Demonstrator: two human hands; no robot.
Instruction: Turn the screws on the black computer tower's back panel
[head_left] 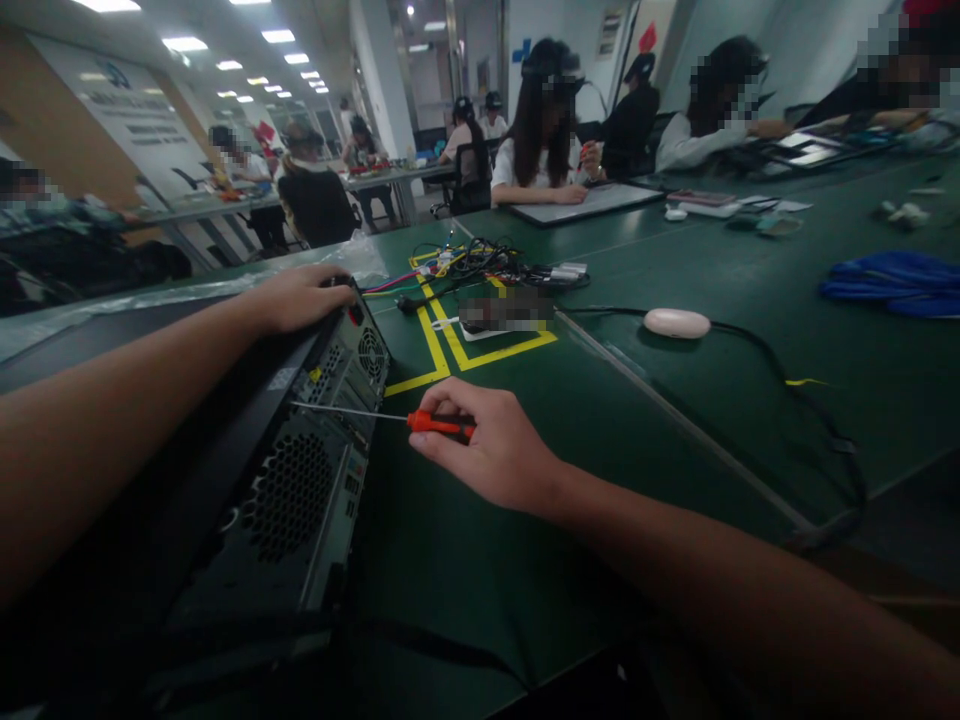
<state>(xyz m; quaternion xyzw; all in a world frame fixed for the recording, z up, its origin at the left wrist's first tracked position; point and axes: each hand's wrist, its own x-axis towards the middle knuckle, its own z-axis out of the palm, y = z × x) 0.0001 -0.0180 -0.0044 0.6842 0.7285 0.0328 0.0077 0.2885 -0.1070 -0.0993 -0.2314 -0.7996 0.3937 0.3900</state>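
Observation:
A black computer case lies on the green table at the left, its metal rear panel with vents and ports facing right. My left hand rests on the far top edge of the case, near the rear panel, fingers laid flat over it. In my right hand is a screwdriver with a red and black handle, fingers wrapped round it. Its long thin shaft points left, and the tip reaches the rear panel near the top edge. The exact contact at the tip is too small to tell.
Beyond the case lie tangled cables and yellow tape markings on the green table. A pale oval object sits on a black cable at the right, with a blue bundle farther off. Several people sit in the background.

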